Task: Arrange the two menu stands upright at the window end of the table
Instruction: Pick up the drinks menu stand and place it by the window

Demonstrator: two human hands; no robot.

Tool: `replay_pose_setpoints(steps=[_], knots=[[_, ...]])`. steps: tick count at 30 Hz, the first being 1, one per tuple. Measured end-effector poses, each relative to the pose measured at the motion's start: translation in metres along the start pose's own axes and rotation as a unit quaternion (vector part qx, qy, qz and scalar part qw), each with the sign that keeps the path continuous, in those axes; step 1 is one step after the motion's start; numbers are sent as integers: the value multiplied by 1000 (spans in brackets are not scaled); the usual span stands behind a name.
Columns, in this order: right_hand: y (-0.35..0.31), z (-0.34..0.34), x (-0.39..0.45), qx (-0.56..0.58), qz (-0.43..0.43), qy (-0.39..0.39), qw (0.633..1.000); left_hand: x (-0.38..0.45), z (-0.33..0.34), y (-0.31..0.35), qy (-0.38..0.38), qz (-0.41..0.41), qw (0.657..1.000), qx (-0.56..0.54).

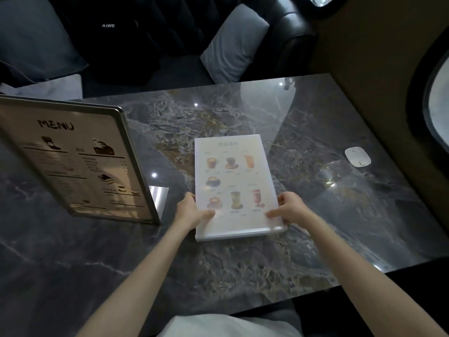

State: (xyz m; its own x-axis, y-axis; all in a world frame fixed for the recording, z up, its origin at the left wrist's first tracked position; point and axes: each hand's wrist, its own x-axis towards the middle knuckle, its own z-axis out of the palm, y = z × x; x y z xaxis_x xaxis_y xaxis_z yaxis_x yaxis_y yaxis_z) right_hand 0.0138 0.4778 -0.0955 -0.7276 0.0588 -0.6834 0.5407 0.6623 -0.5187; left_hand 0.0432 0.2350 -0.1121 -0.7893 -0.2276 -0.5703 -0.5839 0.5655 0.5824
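Note:
A clear acrylic menu stand (234,176) with drink pictures lies flat near the middle of the dark marble table (340,215). My left hand (192,211) grips its lower left edge, thumb on top. My right hand (289,209) grips its lower right edge the same way. A second menu stand (75,159), metal-framed and headed MENU, stands upright and tilted back at the table's left side, on a shiny metal foot (159,197). An oval window (437,103) is in the wall at the right end of the table.
A small white rounded device (357,156) lies on the table near the right wall. Across the table is a black sofa (286,27) with a grey cushion (234,42) and a dark bag (116,37). The table's near edge runs by my lap.

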Motion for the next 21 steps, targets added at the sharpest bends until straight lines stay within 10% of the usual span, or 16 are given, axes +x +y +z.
replay_pose_setpoints(steps=[21], knots=[[15, -28, -45, 181, -147, 147, 961, -5, -1, 68, 42, 172, 958, -225]])
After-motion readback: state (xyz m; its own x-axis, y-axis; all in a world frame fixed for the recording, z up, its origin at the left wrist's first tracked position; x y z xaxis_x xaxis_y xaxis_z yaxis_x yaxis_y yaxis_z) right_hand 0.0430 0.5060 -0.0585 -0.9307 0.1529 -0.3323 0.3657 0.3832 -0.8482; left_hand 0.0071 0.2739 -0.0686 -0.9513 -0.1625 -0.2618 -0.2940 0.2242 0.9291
